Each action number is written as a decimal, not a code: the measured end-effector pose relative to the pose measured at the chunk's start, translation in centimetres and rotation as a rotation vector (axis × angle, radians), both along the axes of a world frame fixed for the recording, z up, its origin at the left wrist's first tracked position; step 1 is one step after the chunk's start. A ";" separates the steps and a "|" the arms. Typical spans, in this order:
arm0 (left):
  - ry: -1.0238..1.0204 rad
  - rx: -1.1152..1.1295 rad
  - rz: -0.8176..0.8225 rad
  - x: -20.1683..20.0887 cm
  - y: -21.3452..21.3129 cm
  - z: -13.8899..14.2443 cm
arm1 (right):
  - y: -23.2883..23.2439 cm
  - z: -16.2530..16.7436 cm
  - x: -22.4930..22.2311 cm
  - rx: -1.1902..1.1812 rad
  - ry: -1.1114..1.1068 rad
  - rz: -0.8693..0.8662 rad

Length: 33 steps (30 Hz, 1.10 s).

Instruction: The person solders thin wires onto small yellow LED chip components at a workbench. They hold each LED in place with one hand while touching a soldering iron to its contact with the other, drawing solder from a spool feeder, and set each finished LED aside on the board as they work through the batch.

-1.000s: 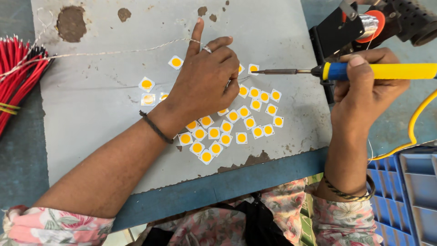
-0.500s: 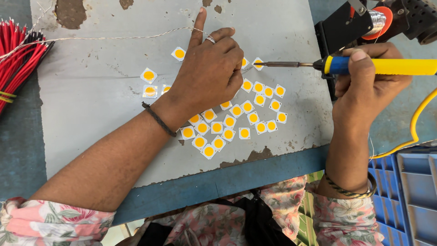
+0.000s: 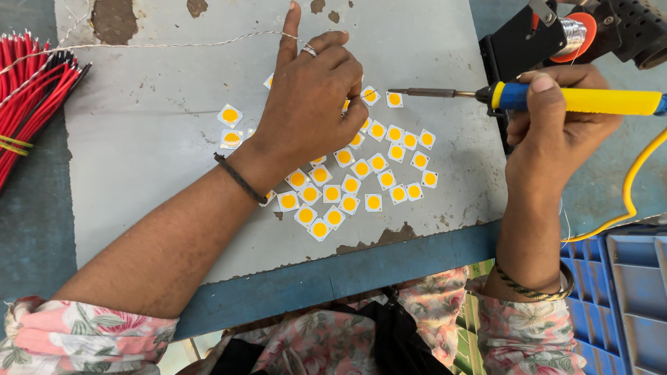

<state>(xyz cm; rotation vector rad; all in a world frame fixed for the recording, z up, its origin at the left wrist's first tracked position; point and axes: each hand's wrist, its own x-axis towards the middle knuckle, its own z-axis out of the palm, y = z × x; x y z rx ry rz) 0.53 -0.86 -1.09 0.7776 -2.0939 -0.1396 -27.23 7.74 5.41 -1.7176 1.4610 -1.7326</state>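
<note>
My left hand (image 3: 313, 104) rests over a cluster of several small square white chips with yellow round centres (image 3: 361, 187) on a grey board (image 3: 160, 139). Its index finger points up and a thin solder wire (image 3: 174, 43) runs from the fingers off to the left. Whether the fingers pinch a chip is hidden. My right hand (image 3: 556, 125) grips a soldering iron with a yellow and blue handle (image 3: 583, 101). The iron's metal tip (image 3: 417, 92) lies level, just right of the left fingers and above one chip (image 3: 394, 99).
A bundle of red wires (image 3: 35, 97) lies at the left edge. A black stand with a solder spool (image 3: 556, 35) sits at the top right. A yellow cable (image 3: 636, 187) curves down the right side above blue plastic trays (image 3: 625, 292).
The view has shifted slightly, so the board and chips sit a little lower in frame. My left hand stays over the chips, and the iron's tip is still beside its fingers.
</note>
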 end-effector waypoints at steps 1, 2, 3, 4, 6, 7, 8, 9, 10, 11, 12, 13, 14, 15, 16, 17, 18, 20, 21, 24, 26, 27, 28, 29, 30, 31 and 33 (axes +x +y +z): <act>-0.001 -0.001 0.001 0.0 0.0 0.0 | 0.0 -0.1 0.0 0.005 0.001 -0.002; -0.003 -0.002 0.001 0.0 0.0 -0.1 | -0.1 -0.1 -0.1 0.014 0.003 -0.002; -0.003 -0.004 0.002 0.0 0.0 -0.1 | -0.1 -0.1 -0.1 0.018 0.005 -0.002; -0.004 -0.003 0.003 0.0 -0.1 -0.1 | -0.1 -0.1 -0.1 0.023 0.007 -0.002; -0.004 -0.001 0.008 0.0 -0.1 -0.2 | -0.1 -0.1 -0.1 0.018 0.004 0.002; -0.005 -0.002 0.008 0.0 -0.1 -0.2 | -0.1 0.0 0.0 0.012 -0.001 0.005; -0.007 -0.005 0.008 0.0 -0.2 -0.2 | -0.1 0.1 0.0 0.001 -0.012 0.011; -0.008 -0.007 0.008 0.1 -0.2 -0.2 | -0.1 0.1 0.0 -0.002 -0.014 0.010; -0.008 -0.005 0.009 0.1 -0.2 -0.2 | 0.0 0.1 0.0 -0.004 -0.015 0.009; -0.008 -0.003 0.009 0.1 -0.2 -0.3 | 0.0 0.1 0.1 0.003 -0.006 0.002; -0.008 -0.002 0.009 0.1 -0.3 -0.3 | 0.0 0.1 0.1 0.009 0.001 -0.005; -0.013 -0.006 0.010 0.1 -0.3 -0.3 | -0.1 0.1 0.1 0.016 0.009 -0.011; -0.018 -0.009 0.011 0.1 -0.2 -0.4 | -0.1 0.0 0.0 0.022 0.016 -0.017; -0.022 -0.012 0.012 0.1 -0.2 -0.3 | -0.1 0.0 0.0 0.019 0.014 -0.015; -0.011 0.001 0.003 0.1 -0.2 -0.3 | -0.1 -0.1 -0.1 0.015 0.012 -0.014; 0.000 0.014 -0.007 0.2 -0.3 -0.1 | 0.0 -0.2 -0.2 0.003 0.001 -0.006; 0.011 0.027 -0.015 0.4 -0.3 0.1 | 0.0 -0.3 -0.3 -0.023 -0.020 -0.003; 0.087 0.112 -0.106 1.1 -1.2 0.8 | 0.0 -0.3 -0.6 -0.089 -0.072 -0.001; 0.125 0.155 -0.151 1.6 -1.7 1.1 | 0.0 -0.4 -0.7 -0.108 -0.107 0.004; 0.061 0.416 -0.268 3.6 -2.9 1.8 | -0.2 -0.3 -1.2 -0.111 -0.207 0.037; -0.028 0.500 -0.291 4.0 -3.0 1.7 | -0.3 -0.3 -1.3 -0.058 -0.260 0.070; -0.073 0.543 -0.302 4.1 -3.0 1.6 | -0.4 -0.4 -1.3 -0.023 -0.267 0.088; -0.079 0.548 -0.299 4.0 -3.0 1.4 | -0.4 -0.4 -1.2 0.011 -0.273 0.105; -0.086 0.553 -0.297 3.8 -2.9 1.2 | -0.3 -0.5 -1.1 0.044 -0.261 0.122; -0.093 0.558 -0.295 3.7 -2.9 1.1 | -0.3 -0.6 -1.0 0.065 -0.257 0.136; -0.078 0.536 -0.301 3.7 -2.9 1.0 | -0.3 -0.7 -0.9 0.087 -0.251 0.149; -0.048 0.489 -0.312 3.7 -3.0 0.8 | -0.3 -0.9 -0.7 0.103 -0.256 0.169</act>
